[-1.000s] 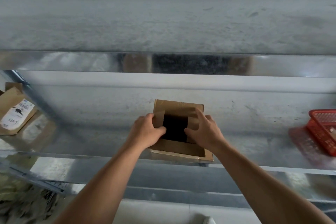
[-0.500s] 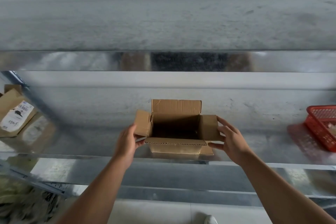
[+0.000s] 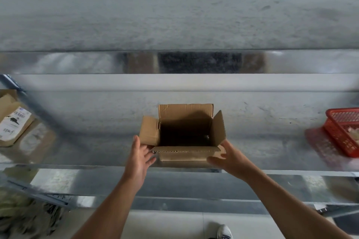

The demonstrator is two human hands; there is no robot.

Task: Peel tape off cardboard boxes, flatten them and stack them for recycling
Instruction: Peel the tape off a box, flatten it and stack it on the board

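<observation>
A small brown cardboard box (image 3: 182,154) stands upright on the metal shelf (image 3: 262,118), near its front edge. All its top flaps are spread and the dark inside shows. My left hand (image 3: 139,156) is at the box's left front corner with straight, spread fingers reaching under the left flap. My right hand (image 3: 227,158) is at the right front corner, fingers relaxed, with the thumb against the front wall below the right flap. Neither hand grips the box.
A flattened brown box with a white shipping label (image 3: 13,122) lies on the shelf at far left. A red plastic basket (image 3: 343,132) sits at far right. An upper shelf edge (image 3: 174,62) overhangs. Below are a tiled floor and a shoe (image 3: 224,232).
The flaps, held together over the opening a second ago, have been spread apart. Both hands have moved from the side flaps down to the box's front corners.
</observation>
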